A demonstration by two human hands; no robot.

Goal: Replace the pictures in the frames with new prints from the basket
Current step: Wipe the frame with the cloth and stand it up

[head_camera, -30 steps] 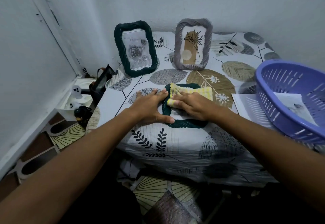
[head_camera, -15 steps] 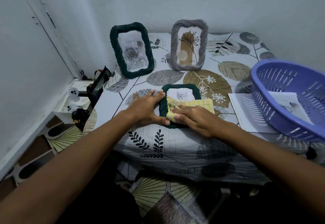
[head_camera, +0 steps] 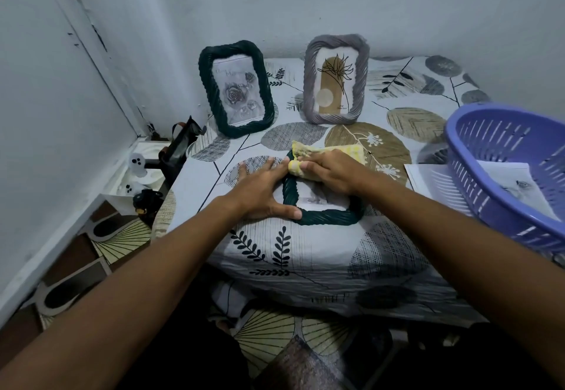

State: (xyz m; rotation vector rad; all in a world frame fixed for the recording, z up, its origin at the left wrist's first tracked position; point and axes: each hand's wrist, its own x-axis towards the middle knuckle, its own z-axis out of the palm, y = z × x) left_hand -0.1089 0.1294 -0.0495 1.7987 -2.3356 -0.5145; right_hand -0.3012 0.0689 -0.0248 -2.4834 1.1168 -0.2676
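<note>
A dark green rope frame (head_camera: 328,216) lies flat on the table near its front edge, glass up. My left hand (head_camera: 262,189) rests flat beside the frame's left side, thumb against its lower left corner. My right hand (head_camera: 331,172) presses a folded yellow cloth (head_camera: 301,149) onto the top of the frame's glass, fingers curled over the cloth. Behind stand a second dark green frame (head_camera: 235,88) with a rose print and a grey frame (head_camera: 335,79) with a plant drawing. A purple basket (head_camera: 501,181) at the right holds a print (head_camera: 516,186).
The table wears a leaf-patterned cloth (head_camera: 305,255). A white sheet (head_camera: 428,177) lies partly under the basket. To the left, below the table, sit a black bag (head_camera: 180,145) and white items (head_camera: 139,166) against the wall. Walls close in behind and left.
My right hand has slid the yellow cloth from the lower part of the glass up to the frame's top edge. My left hand has kept its place at the frame's side.
</note>
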